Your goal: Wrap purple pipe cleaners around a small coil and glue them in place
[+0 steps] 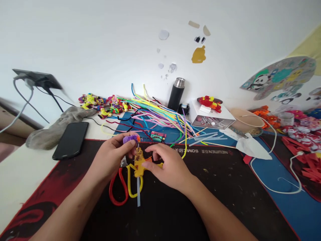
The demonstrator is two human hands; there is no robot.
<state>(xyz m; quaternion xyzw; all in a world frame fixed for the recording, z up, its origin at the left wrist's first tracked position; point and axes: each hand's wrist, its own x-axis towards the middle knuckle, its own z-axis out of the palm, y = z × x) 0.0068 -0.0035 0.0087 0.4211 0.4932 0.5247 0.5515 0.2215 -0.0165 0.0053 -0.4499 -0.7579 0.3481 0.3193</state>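
A small fuzzy purple piece with an orange end [130,138], looking like pipe cleaner, is pinched in the fingers of my left hand [119,147]. Just below its orange end is the nozzle of a yellow hot glue gun [139,162]; I cannot tell whether they touch. A translucent glue stick [138,195] sticks out of the gun's rear. My right hand [168,164] is over the gun's handle and orange trigger, thumb by its body, index finger apart and loosely bent. Under the gun lie scissors with red and yellow handles [118,201], blades mostly hidden.
Loose pipe cleaners [160,115] spread behind the dark mat [175,207]. A black thermos [176,93] and white box [213,113] stand by the wall. A phone [71,140] lies left; a white cable [273,191] loops right. Colourful fuzzy figures [91,100] sit back left.
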